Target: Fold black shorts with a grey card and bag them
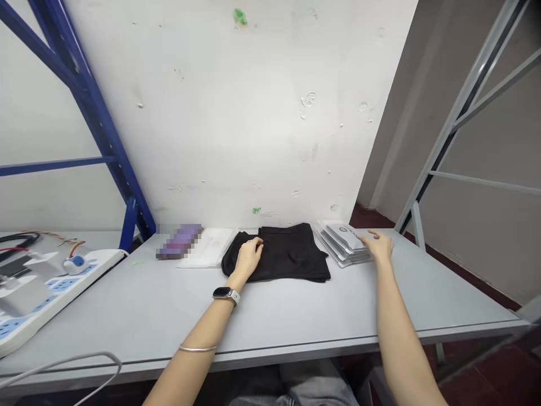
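Note:
A folded black garment (pixel 291 254) lies flat in the middle of the table. My left hand (pixel 249 254) rests on its left part, fingers lightly bent and holding nothing that I can see. At the right, my right hand (pixel 378 245) is at the edge of a stack of flat packaging bags (pixel 344 239), pale grey with dark print on the top one. Its thumb and forefinger are apart and touch or nearly touch the top bag's right corner. The other fingers are partly hidden behind the hand.
White translucent sheets or bags (pixel 207 248) lie left of the garment, beside a blurred purple item (pixel 180 241). A power strip (pixel 63 293) with plugs and cables stands at the left. A white board (pixel 253 113) closes the back; a blue metal frame (pixel 97 118) rises at the left.

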`<state>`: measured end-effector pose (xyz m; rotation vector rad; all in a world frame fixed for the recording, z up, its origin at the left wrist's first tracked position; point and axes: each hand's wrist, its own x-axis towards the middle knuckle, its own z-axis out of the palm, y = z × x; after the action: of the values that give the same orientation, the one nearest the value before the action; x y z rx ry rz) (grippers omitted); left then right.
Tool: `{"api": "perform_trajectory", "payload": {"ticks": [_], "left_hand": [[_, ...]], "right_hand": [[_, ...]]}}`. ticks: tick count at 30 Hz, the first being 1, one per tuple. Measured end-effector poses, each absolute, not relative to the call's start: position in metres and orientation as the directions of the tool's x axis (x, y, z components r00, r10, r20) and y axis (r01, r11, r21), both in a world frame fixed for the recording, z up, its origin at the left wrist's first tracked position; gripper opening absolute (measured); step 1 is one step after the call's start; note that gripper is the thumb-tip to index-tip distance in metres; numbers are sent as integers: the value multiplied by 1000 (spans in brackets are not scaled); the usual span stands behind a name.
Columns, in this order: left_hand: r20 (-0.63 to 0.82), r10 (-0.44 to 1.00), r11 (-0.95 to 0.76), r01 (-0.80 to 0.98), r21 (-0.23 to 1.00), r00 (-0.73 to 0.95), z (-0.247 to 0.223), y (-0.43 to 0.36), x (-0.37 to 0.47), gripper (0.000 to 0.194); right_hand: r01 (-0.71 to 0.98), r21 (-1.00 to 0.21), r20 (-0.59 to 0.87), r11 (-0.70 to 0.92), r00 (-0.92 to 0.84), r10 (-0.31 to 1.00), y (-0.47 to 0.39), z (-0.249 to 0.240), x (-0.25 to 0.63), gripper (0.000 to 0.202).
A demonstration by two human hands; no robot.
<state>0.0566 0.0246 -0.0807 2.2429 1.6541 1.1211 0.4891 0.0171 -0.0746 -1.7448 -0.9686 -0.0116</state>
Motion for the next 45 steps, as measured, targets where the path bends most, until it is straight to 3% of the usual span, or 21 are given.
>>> {"api": "perform_trajectory", "payload": {"ticks": [3, 5, 7, 10, 12, 15, 18, 26, 29, 31, 33, 36, 39, 42, 45], "left_hand": [[541, 818, -501, 707, 500, 197, -77, 22, 58, 53], [576, 757, -587, 710, 389, 310, -73, 17, 61, 64], [588, 683, -655, 720, 229, 434, -70, 12, 66, 70], [560, 586, -699, 715, -17, 586, -67, 3, 78, 73], [523, 555, -704, 700, -120, 647, -65, -3, 86, 72], [467, 544, -715, 676, -176, 697, -62, -9, 94, 69], [441, 556, -724, 671, -161, 705, -59, -13, 97, 68], [396, 579, -739, 664, -115, 713, -61, -17, 102, 61], [403, 602, -730, 679, -71, 689, -54, -15, 96, 54], [413, 640, -716, 697, 18, 647, -46, -13, 85, 43], [385, 679, -715, 683, 152, 625, -40, -12, 69, 34], [267, 700, -714, 640, 283, 663, -39, -15, 41, 40], [177, 724, -687, 673, 276, 667, -45, -22, 19, 44], [155, 749, -660, 706, 256, 644, -50, -28, 7, 33], [142, 763, -644, 724, 248, 630, -52, -30, 1, 31]], "right_hand": [[666, -741, 564, -90, 689, 455, 16, -58, 460, 34], [728, -677, 692, 107, 580, 430, 14, -48, 424, 30], [672, -658, 720, 341, 426, 548, 11, -42, 380, 29], [314, -822, 529, 475, 115, 841, 0, -41, 310, 35], [118, -903, 410, 413, -51, 911, -7, -43, 274, 38], [1, -969, 241, 246, -184, 953, -15, -48, 249, 37], [-35, -988, 153, 149, -221, 963, -17, -52, 248, 38], [-123, -988, 134, 92, -400, 907, -14, -58, 256, 40], [-64, -983, 181, 169, -390, 903, -14, -56, 262, 42], [80, -961, 223, 265, -343, 912, -12, -53, 271, 43], [291, -892, 248, 347, -326, 912, -10, -52, 285, 45], [532, -717, 195, 451, -468, 862, -11, -53, 302, 54], [614, -561, 139, 555, -591, 794, -18, -58, 308, 55], [647, -457, 186, 610, -601, 777, -28, -62, 308, 33], [683, -409, 219, 605, -570, 792, -38, -62, 314, 27]]}}
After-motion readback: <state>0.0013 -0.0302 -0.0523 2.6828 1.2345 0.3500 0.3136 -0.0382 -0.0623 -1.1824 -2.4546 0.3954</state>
